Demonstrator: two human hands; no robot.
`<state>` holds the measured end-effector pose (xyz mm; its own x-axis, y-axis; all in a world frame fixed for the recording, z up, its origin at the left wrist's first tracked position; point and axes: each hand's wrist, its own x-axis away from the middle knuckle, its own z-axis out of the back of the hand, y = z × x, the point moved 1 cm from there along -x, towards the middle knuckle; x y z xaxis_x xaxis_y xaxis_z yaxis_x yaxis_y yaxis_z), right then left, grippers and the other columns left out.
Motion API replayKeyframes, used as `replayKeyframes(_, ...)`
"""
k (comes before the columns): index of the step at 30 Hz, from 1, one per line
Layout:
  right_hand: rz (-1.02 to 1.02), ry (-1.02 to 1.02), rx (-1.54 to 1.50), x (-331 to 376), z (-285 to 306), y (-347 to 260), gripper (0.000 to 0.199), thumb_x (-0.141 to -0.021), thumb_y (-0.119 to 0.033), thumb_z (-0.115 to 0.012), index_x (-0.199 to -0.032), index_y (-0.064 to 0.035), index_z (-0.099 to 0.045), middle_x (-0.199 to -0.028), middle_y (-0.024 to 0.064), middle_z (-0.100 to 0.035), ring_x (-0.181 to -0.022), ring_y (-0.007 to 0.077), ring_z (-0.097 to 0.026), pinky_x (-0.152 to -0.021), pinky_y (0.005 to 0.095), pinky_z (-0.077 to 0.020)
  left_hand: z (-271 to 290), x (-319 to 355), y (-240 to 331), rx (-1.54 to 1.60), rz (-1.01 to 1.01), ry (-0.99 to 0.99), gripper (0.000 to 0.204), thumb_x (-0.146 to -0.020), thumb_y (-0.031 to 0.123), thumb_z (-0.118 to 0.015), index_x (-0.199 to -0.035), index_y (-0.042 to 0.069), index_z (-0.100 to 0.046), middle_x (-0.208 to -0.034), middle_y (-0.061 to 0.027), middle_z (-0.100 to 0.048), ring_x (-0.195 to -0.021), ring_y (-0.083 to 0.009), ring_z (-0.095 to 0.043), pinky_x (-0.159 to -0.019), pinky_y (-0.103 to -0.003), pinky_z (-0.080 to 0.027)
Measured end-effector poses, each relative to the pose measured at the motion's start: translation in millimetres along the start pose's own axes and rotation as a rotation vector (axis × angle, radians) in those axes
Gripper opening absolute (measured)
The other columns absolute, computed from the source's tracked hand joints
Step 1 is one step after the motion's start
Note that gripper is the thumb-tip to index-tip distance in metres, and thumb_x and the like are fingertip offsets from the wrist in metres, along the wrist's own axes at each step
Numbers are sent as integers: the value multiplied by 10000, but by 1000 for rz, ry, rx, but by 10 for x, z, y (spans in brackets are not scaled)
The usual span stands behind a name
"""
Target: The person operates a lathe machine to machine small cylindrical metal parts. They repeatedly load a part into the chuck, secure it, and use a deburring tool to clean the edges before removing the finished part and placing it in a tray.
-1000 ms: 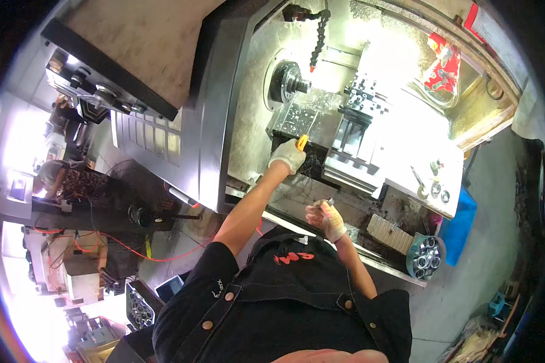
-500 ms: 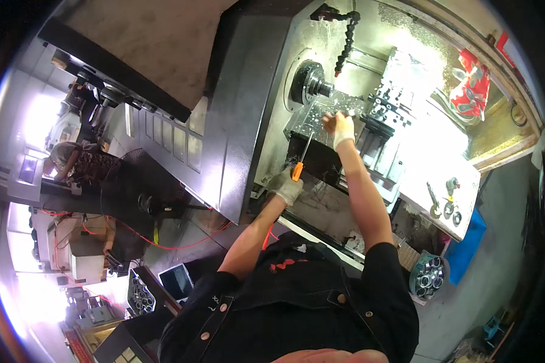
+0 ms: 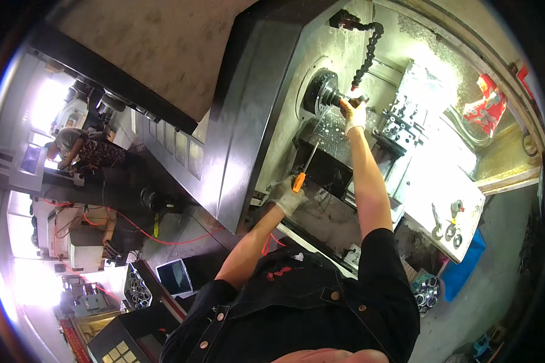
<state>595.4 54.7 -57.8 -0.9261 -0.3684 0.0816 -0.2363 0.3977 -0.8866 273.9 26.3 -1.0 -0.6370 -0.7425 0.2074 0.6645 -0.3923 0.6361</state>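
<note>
My left hand (image 3: 286,196), in a pale glove, is wrapped around the orange handle of a screwdriver-like tool (image 3: 299,181). The tool's long thin shaft slants up and away toward the lathe chuck (image 3: 322,92). Farther off, my gloved right hand (image 3: 354,115), with bare fingertips, is closed at the chuck's front end. A dark ring-shaped metal part (image 3: 362,99) shows at its fingers. Whether that part touches the chuck is hard to tell. Just right of this hand sits a tool block (image 3: 401,127) with several holders.
A black segmented coolant hose (image 3: 368,57) hangs beyond my right hand. The machine's dark door (image 3: 236,121) stands at the left. Loose metal parts lie on a white surface (image 3: 445,202) at the right. A bin of metal rings (image 3: 427,291) is lower right. Another person (image 3: 82,148) works far left.
My right hand has moved away from me to the chuck's front end, where a dark ring-shaped part now shows. My left hand still grips the orange-handled tool. The view has shifted slightly.
</note>
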Motion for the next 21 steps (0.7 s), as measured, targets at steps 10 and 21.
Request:
replayKeyframes(10,-288,-75,-397,202,418,-4,264,-749,-252,-640,-908,-108,-487,-753,80,-560,-674,222,-580,-547,357,-494,-73,-93,124,-39,0,-63,345,-699,247,-555,-1011,101,-572,-926,-180,-617,-870,-353,-590,-749,-424,-468)
replayKeyframes(21,-339,-83,132,454,441,42,280,-789,-311,-612,-995,-163,-493,-793,-11,-549,-714,131,-565,-501,293,-471,-325,-584,226,-146,38,-63,362,-728,252,-521,-1070,135,-543,-987,-175,-609,-925,-345,-578,-801,-430,-453)
